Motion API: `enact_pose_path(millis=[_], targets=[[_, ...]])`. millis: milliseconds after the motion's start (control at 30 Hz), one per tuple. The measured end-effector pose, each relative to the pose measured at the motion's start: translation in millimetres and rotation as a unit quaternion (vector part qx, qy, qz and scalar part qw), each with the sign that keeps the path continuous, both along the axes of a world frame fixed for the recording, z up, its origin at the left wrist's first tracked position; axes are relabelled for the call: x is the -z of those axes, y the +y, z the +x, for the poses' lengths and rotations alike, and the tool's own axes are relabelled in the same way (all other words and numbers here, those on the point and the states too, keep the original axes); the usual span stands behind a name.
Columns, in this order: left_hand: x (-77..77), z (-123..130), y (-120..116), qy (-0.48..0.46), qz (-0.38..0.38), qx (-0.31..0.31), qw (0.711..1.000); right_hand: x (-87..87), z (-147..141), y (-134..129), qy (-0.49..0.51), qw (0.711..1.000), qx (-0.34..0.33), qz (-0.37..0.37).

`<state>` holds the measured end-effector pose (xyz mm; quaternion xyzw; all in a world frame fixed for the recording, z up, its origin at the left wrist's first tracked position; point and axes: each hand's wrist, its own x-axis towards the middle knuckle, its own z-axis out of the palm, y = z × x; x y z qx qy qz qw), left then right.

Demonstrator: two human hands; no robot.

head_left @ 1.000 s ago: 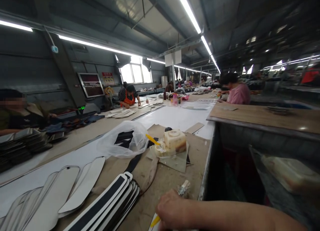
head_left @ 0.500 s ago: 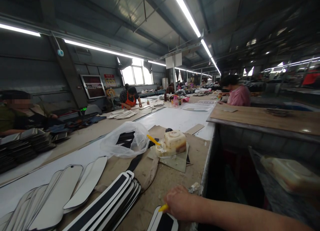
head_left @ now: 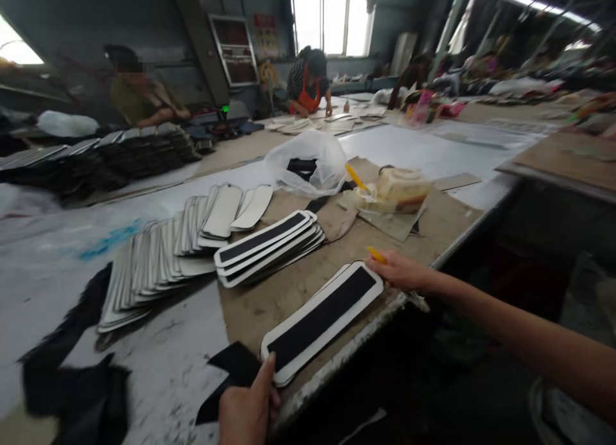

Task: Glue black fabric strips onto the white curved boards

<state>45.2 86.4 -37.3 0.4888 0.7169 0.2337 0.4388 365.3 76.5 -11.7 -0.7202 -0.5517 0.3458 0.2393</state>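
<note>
A long white panel with rounded ends and a black strip along its middle (head_left: 320, 320) lies slantwise at the table's near edge, over another pale piece. My left hand (head_left: 248, 400) pinches its near end, thumb on top and fingers curled at the edge. At the far end my right hand (head_left: 399, 270) is closed around a yellow stick-like tool (head_left: 377, 255), whose working end is hidden; its fingers touch the panel's corner. Beyond lies a fanned stack of similar striped panels (head_left: 269, 246). Black fabric pieces (head_left: 235, 371) rest beside my left hand.
Many plain pale panels (head_left: 158, 265) overlap at left. A cut-open plastic container (head_left: 399, 188) with a yellow stick (head_left: 356, 175) stands behind, beside a white plastic bag (head_left: 308, 156). Co-workers sit across the table. The table edge (head_left: 346, 355) drops off at right.
The view has swung left and down. My left hand has come into view at the panel's near end. My right hand still holds the yellow tool at the far end.
</note>
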Motion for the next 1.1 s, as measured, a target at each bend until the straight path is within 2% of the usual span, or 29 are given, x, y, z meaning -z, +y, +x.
enact_pose_path(millis=[200, 433, 667, 833, 967, 1100], targets=[[5.6, 0.0, 4.6, -0.025, -0.005, -0.011, 1.0, 3.3, -0.8, -5.5, 0.076, 0.997, 0.027, -0.017], [9.8, -6.3, -0.5, -0.193, 0.032, -0.076, 0.978, -0.7, -2.2, -11.0, 0.133, 0.984, 0.113, -0.024], [-7.4, -10.3, -5.4, -0.199, 0.055, -0.097, 0.974, -2.7, -3.8, -13.6, 0.182, 0.971, 0.152, -0.031], [-17.5, -10.0, -5.1, -0.296, 0.038, -0.101, 0.949, -2.7, -6.6, -9.9, 0.165, 0.976, 0.139, -0.03], [-18.7, -7.5, -3.3, -0.275, 0.042, -0.124, 0.953, -7.1, -14.5, -6.0, 0.149, 0.981, 0.119, -0.031], [-16.0, -5.8, -2.7, -0.267, 0.047, -0.147, 0.951, -9.2, -22.3, -4.2, 0.186, 0.976, 0.117, -0.01]])
